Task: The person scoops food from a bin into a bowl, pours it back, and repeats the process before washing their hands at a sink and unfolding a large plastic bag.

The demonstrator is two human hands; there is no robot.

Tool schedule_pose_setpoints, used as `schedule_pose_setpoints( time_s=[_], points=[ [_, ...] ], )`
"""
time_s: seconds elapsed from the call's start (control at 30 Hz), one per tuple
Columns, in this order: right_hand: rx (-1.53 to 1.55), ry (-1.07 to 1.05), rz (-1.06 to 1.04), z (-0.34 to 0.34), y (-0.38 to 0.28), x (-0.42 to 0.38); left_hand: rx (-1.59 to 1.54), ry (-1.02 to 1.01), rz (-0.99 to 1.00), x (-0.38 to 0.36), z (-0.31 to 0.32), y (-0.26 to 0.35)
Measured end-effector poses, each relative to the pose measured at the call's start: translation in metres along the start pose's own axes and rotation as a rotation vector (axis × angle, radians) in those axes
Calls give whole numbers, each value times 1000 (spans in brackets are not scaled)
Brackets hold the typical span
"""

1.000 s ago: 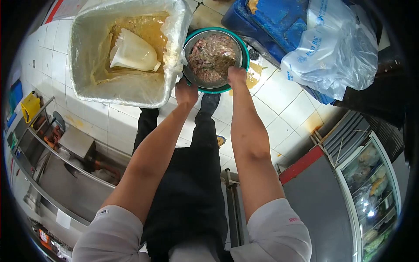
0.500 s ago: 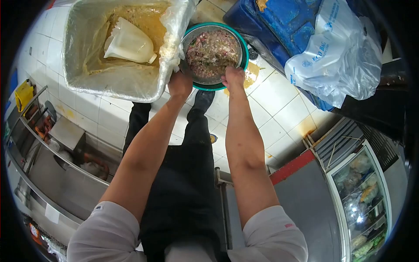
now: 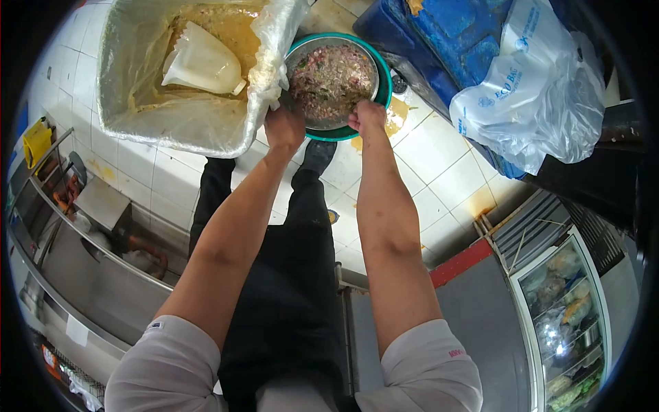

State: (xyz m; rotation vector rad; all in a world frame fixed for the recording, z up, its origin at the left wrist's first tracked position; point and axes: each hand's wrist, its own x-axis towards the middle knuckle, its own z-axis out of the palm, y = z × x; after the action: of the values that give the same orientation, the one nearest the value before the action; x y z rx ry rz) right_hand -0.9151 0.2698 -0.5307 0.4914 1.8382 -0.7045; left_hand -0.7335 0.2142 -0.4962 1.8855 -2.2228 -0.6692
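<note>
A round metal bowl [image 3: 324, 124] holds a wet mass of finely chopped pinkish and green bits [image 3: 333, 77]. It sits inside a green basin [image 3: 385, 81] low over the tiled floor, at the top centre. My right hand [image 3: 369, 115] is closed on the metal bowl's near right rim. At the near left rim, my left hand [image 3: 284, 128] is closed on the bowl, its fingertips partly hidden. Close beside that hand stands a large bin lined with clear plastic [image 3: 185, 134]. Inside the bin, a cut translucent plastic jug [image 3: 206, 62] lies in brownish liquid.
A blue container [image 3: 439, 41] with a white plastic bag [image 3: 528, 103] over it stands at the upper right. Yellowish spill [image 3: 396, 115] marks the tiles beside the basin. A metal rail [image 3: 103, 250] runs along the left, and a glass-fronted fridge [image 3: 566, 316] is at the lower right.
The metal bowl has shifted slightly up and left within the green basin, so more of the basin's inside shows at right. Both hands keep their hold.
</note>
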Motion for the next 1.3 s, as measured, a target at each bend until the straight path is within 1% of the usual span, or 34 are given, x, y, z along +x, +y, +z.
schedule_pose_setpoints(
  time_s=[0.07, 0.17, 0.27, 0.37, 0.47, 0.5, 0.6, 0.7, 0.8, 0.83, 0.9, 0.93, 0.97, 1.03, 1.07, 1.1, 1.2, 1.3],
  points=[
    [1, -4, 7, -1, 3, 0, 17, 108, 25, -7, -3, 5],
    [20, -44, 18, -7, 7, 1, 42, 121, -127, -17, 7, -4],
    [79, -131, 26, -10, 15, 5, -94, -156, -249, -17, 9, -22],
    [226, -205, 78, -12, 17, 5, -96, -221, -292, -14, 7, -26],
    [313, -248, 143, -2, 17, 5, -4, -158, -166, -11, 15, -40],
    [326, -250, 166, -2, 20, 7, 24, -150, -233, -12, 17, -38],
    [278, -292, 158, -7, 23, 1, 99, -33, -69, -15, 35, -59],
    [180, -289, 93, -14, 33, -14, 110, -49, -120, -16, 35, -58],
    [28, -136, -38, -12, 47, -19, 92, 13, -121, -14, 23, -45],
    [72, -62, -70, -8, 53, -17, 56, -46, -201, -13, 17, -38],
    [-40, 46, -182, -3, 56, -27, -14, -163, -359, -12, 2, -25],
    [-97, 103, -236, -4, 56, -32, -28, -152, -353, -14, -1, -23],
    [-295, 238, -464, -6, 85, -2, -45, -136, -346, -14, -1, -21],
    [-210, 240, -561, -10, 105, 8, -113, -93, -328, -15, -3, -23],
    [-166, 239, -610, -11, 104, 2, -166, -66, -315, -17, -4, -23],
    [-202, 229, -512, -14, 102, -4, -220, -39, -301, -17, -4, -24],
    [13, 78, -553, -19, 99, -23, -274, -102, -383, -18, -11, -23],
    [359, -20, -231, -26, 94, -50, -392, -71, -336, -28, -8, -33]
  ],
)
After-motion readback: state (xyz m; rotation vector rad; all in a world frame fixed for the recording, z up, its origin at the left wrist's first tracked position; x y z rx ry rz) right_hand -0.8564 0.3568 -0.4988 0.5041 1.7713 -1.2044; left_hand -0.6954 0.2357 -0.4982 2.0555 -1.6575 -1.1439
